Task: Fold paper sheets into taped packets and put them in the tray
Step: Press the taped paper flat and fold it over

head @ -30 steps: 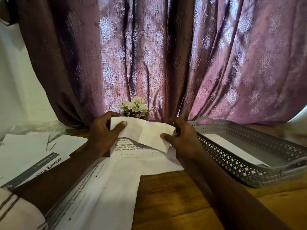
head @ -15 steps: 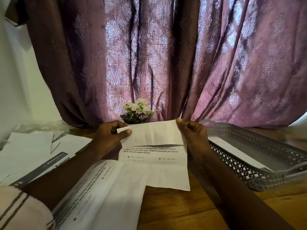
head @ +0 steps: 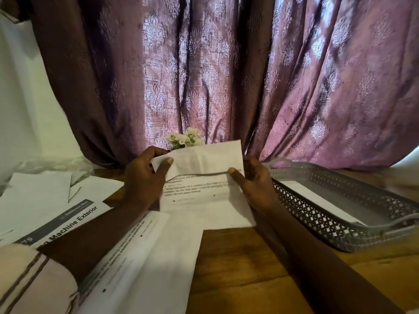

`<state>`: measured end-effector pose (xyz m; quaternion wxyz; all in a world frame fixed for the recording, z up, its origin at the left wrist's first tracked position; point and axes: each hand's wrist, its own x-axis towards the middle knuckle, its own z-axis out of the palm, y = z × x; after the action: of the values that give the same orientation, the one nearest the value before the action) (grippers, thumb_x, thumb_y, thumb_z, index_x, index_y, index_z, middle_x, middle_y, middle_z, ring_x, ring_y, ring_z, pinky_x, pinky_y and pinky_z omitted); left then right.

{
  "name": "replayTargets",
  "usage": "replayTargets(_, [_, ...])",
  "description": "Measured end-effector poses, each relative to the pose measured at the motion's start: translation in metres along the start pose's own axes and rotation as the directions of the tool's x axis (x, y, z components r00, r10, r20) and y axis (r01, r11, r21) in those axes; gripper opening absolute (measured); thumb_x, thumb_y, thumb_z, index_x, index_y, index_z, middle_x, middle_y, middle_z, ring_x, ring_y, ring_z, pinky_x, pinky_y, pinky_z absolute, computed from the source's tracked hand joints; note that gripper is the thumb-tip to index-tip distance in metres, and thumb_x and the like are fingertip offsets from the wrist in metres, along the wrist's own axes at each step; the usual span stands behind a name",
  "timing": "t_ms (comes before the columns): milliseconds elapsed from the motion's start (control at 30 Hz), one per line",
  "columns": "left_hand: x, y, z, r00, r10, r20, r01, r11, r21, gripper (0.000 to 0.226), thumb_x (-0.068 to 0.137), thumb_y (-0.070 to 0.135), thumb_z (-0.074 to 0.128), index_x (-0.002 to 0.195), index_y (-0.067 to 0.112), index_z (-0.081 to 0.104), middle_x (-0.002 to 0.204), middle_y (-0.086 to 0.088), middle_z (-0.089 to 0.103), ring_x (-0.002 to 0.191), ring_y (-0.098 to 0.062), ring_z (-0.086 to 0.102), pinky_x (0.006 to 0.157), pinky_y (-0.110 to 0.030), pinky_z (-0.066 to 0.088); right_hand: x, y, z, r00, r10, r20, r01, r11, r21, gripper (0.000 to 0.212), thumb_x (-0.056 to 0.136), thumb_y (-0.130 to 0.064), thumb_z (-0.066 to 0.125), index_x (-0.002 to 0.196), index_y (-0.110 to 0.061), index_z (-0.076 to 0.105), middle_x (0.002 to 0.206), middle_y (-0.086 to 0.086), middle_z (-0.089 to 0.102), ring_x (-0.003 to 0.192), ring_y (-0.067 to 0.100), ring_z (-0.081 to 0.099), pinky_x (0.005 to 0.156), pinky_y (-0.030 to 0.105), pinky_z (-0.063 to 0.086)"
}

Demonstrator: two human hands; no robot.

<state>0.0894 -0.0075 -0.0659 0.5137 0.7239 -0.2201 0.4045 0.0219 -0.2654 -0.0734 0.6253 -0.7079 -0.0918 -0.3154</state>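
A white printed paper sheet (head: 201, 191) is held upright over the wooden table, its top flap folded down toward me. My left hand (head: 145, 177) pinches the flap's left corner between thumb and fingers. My right hand (head: 251, 180) pinches the sheet's right edge, thumb tip on the fold's lower edge. A grey perforated tray (head: 317, 214) stands to the right of my right hand, with one white folded packet (head: 317, 200) lying inside. No tape is in view.
More printed sheets (head: 140, 264) lie under my left forearm, and loose white papers (head: 40, 196) sit at the far left. A small bunch of white flowers (head: 183, 139) stands behind the sheet, before a purple curtain (head: 226, 75). Bare wood table (head: 238, 268) shows near me.
The top flap was lifted and opened out half a second ago; now it is folded down again over the printed text, with both thumbs at its lower edge.
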Motion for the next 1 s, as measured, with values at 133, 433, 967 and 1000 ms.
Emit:
replayTargets(133, [-0.003, 0.007, -0.002, 0.982, 0.180, 0.064, -0.184, 0.981, 0.059, 0.016, 0.095, 0.036, 0.062, 0.106, 0.024, 0.062, 0.088, 0.010, 0.068, 0.078, -0.014, 0.066, 0.067, -0.029, 0.054, 0.001, 0.010, 0.001, 1.000, 0.014, -0.023, -0.013, 0.999, 0.051, 0.031, 0.095, -0.018, 0.074, 0.125, -0.013, 0.066, 0.124, 0.009, 0.075, 0.117, 0.028, 0.071, 0.103, 0.054, 0.055])
replayTargets(433, [-0.014, 0.004, 0.000, 0.692, 0.487, 0.532, -0.701, 0.630, 0.334, 0.036, 0.084, 0.016, 0.066, 0.119, 0.024, 0.068, 0.103, -0.001, 0.064, 0.091, -0.025, 0.063, 0.072, -0.041, 0.054, 0.004, 0.000, -0.004, 0.956, 0.253, -0.148, -0.206, 0.939, 0.277, 0.027, 0.108, -0.021, 0.050, 0.118, -0.007, 0.071, 0.100, 0.008, 0.075, 0.091, 0.023, 0.068, 0.071, 0.022, 0.057])
replayTargets(967, [-0.020, -0.001, 0.009, 0.759, 0.294, 0.581, -0.577, 0.716, 0.392, 0.079, 0.091, 0.072, 0.047, 0.155, 0.027, 0.035, 0.148, 0.000, 0.051, 0.133, -0.023, 0.049, 0.113, -0.048, 0.034, -0.016, -0.012, 0.012, 0.962, 0.259, 0.081, -0.270, 0.947, 0.175, 0.032, 0.092, 0.002, 0.071, 0.121, 0.015, 0.066, 0.117, 0.030, 0.072, 0.093, 0.033, 0.073, 0.081, 0.040, 0.062])
replayTargets(1000, [-0.019, -0.003, 0.010, 0.774, 0.256, 0.579, -0.548, 0.729, 0.410, 0.078, 0.090, 0.070, 0.051, 0.154, 0.027, 0.036, 0.144, -0.001, 0.056, 0.129, -0.025, 0.053, 0.112, -0.049, 0.035, -0.018, -0.014, 0.013, 0.961, 0.263, 0.086, -0.275, 0.944, 0.184, 0.033, 0.092, 0.001, 0.070, 0.122, 0.016, 0.065, 0.116, 0.030, 0.072, 0.092, 0.032, 0.073, 0.079, 0.038, 0.064])
